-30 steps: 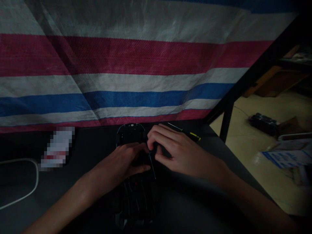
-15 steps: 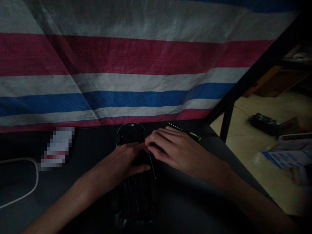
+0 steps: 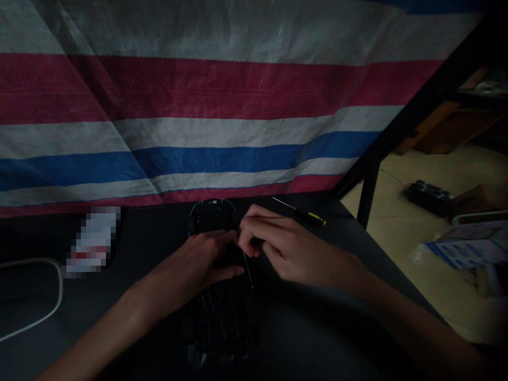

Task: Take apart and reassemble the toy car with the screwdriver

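Observation:
A dark toy car [image 3: 222,328] lies on the black table, apparently with its underside up; poor light hides much of its detail. Across its middle rests my left hand [image 3: 206,259], thumb and fingers gripping the car. My right hand [image 3: 273,241] is closed at the car's right side, its fingers curled and their tips close to the left hand's fingers. Whatever the right fingers pinch, if anything, is hidden. Behind the right hand lies a screwdriver [image 3: 311,217] with a black and yellow handle and thin shaft, touched by neither hand.
A striped woven sheet [image 3: 198,90] hangs behind the table [image 3: 151,296]. To the left are a blurred-out pale item [image 3: 95,241] and a white cable [image 3: 59,291]. Past the table's right edge, a black object [image 3: 428,198] and a blue-white package [image 3: 464,248] lie on the floor.
My right hand has shifted slightly and curled its fingers more, uncovering more of the screwdriver. The left hand and toy car have stayed in place.

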Demonstrator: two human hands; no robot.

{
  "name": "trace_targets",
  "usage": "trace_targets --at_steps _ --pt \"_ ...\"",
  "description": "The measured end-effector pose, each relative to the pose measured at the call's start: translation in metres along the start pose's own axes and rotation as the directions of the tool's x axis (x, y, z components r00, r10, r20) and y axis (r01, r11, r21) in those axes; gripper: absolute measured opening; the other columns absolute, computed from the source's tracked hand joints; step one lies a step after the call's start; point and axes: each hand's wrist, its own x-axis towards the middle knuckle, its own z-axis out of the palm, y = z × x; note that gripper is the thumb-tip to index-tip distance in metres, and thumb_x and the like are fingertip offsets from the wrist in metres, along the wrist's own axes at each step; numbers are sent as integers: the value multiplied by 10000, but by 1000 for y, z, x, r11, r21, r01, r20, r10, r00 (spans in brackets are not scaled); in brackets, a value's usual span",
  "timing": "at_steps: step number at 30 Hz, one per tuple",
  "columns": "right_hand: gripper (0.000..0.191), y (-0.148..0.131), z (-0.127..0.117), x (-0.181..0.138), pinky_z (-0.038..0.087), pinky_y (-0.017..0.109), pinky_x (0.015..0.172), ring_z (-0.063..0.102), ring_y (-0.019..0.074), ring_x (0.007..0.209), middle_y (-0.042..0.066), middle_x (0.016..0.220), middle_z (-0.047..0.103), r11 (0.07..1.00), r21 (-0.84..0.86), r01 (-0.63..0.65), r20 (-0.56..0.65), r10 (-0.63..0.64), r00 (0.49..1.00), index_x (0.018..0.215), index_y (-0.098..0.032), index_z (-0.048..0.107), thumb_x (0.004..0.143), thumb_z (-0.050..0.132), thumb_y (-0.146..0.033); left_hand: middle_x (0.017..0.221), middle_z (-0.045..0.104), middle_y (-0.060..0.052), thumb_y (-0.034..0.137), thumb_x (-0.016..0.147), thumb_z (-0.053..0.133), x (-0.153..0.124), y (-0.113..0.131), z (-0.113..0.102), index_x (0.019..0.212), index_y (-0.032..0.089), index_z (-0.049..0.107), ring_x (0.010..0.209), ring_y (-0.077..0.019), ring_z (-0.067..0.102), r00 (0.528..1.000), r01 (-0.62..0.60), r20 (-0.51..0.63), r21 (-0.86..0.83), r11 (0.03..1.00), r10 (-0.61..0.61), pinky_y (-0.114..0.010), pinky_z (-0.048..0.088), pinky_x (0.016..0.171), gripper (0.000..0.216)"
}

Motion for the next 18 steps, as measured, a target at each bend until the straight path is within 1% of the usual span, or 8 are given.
trace_targets --at_steps 3,5,7,10,12,14,16,18 --pt "358 -1 7 1 446 277 758 542 138 846 -12 885 571 983 179 -52 -10 54 998 888 -228 505 750 414 90 1110 745 -13 383 1000 688 -1 1 0 1163 242 696 980 -202 708 1000 -10 -13 -17 1000 10 -336 497 874 215" --pt "349 0 12 1 444 266 718 543 126 790 -25 852 572 940 325 -107 -15 118 993 875 -228 510 710 415 65 1109 750 -19 397 1010 669 -2 3 -2 1161 241 701 974 -206 711 1000 5 6 -14 1000 -5 -340 501 875 220" --pt "351 3 18 1 434 250 663 541 112 713 -43 784 561 848 507 -156 -18 191 981 873 -228 504 675 403 44 1138 750 -36 431 1019 645 -4 3 -2 1175 243 706 1005 -222 708 1000 14 16 0 1000 -14 -350 505 889 252" --pt "323 12 28 1 417 232 589 504 88 549 -78 636 562 649 742 -170 9 243 970 878 -229 486 696 396 22 1229 735 -55 450 1018 639 -4 1 -2 1228 259 702 1082 -238 696 1000 -6 12 0 1000 6 -354 510 918 291" --pt "262 19 34 2 409 228 547 473 79 459 -88 542 559 560 814 -155 15 246 969 857 -225 496 734 416 -8 1270 722 -67 439 1014 649 -3 -1 -1 1276 261 687 1096 -240 692 1000 -14 11 -5 1000 14 -354 512 920 319" --pt "209 24 40 5 396 218 496 462 75 416 -84 517 558 509 847 -152 -7 297 955 838 -219 517 746 443 -47 1244 725 -70 437 1009 655 -1 -2 0 1309 256 671 1042 -234 699 1000 -7 15 7 1000 7 -355 514 892 351" --pt "178 28 46 8 340 198 419 430 63 393 -84 560 551 453 878 -154 -39 388 921 835 -216 530 735 478 -78 1181 733 -63 445 1003 662 1 -3 0 1334 251 656 977 -226 697 1000 8 24 34 999 -9 -357 510 858 384" --pt "169 29 51 10 247 184 366 355 44 380 -93 601 516 393 908 -143 -65 471 880 833 -215 527 716 510 -94 1126 733 -54 450 998 668 2 -3 1 1360 247 638 937 -220 687 999 18 26 61 998 -19 -358 502 839 416"
